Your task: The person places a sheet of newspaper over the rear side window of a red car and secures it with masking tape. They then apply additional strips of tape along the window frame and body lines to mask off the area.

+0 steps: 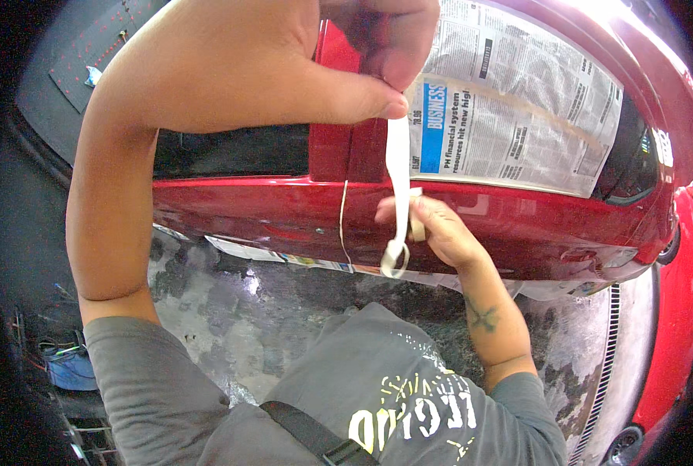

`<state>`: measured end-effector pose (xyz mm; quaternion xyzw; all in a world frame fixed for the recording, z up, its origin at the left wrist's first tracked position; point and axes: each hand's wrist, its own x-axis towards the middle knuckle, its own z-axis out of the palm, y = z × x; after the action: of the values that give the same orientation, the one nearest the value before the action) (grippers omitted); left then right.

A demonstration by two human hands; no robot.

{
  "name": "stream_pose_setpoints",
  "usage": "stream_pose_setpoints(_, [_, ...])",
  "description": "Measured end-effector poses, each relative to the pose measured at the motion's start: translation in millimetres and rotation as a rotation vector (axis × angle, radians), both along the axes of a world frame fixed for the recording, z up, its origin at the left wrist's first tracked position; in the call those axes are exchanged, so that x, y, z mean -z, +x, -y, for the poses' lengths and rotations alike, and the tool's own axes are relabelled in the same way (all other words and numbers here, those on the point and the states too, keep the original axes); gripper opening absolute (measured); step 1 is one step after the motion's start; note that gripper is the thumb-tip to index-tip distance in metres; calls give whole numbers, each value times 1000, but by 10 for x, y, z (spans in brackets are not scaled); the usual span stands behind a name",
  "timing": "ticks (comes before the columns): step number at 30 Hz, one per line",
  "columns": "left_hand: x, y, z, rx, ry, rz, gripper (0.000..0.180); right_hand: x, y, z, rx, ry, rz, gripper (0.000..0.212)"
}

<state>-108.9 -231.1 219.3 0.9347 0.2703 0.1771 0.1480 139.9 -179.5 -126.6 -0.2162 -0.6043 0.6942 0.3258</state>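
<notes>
My left hand point(284, 70), large and close at the top, pinches the upper end of a white strip of masking tape point(398, 159) between thumb and fingers. The strip hangs down and ends in a loose curl beside my right hand. Lower and further right, my right hand point(449, 233) is closed around a beige tape roll point(418, 221), partly hidden by the fingers. Behind both hands is the side of a red car point(276, 202). Newspaper point(509, 101) covers a rear window, with a beige tape band running across it.
A thin pale strip point(342, 221) runs down the car's panel seam. More paper point(276, 252) lies along the lower body. At the right are a floor drain grating point(606, 349) and another red car point(672, 311). Cables and a blue item point(71, 371) sit at lower left.
</notes>
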Motion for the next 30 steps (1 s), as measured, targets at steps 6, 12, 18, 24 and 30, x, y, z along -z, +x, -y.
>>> stream_pose_setpoints(6, [265,-187,100,15,167,-12,23,85,227,124,-487,-176,13,68])
stream_pose_setpoints(12, [442,-468,272,22,107,27,28,145,294,277,-327,-141,-143,37])
stream_pose_setpoints(18, [802,-555,631,25,216,214,27,412,163,455,262,-453,-460,16])
stream_pose_setpoints(24, [1255,-514,829,-57,378,173,25,494,314,527,477,-504,-694,3])
stream_pose_setpoints(30, [1628,-600,812,-62,412,138,27,514,585,475,609,-607,-870,6])
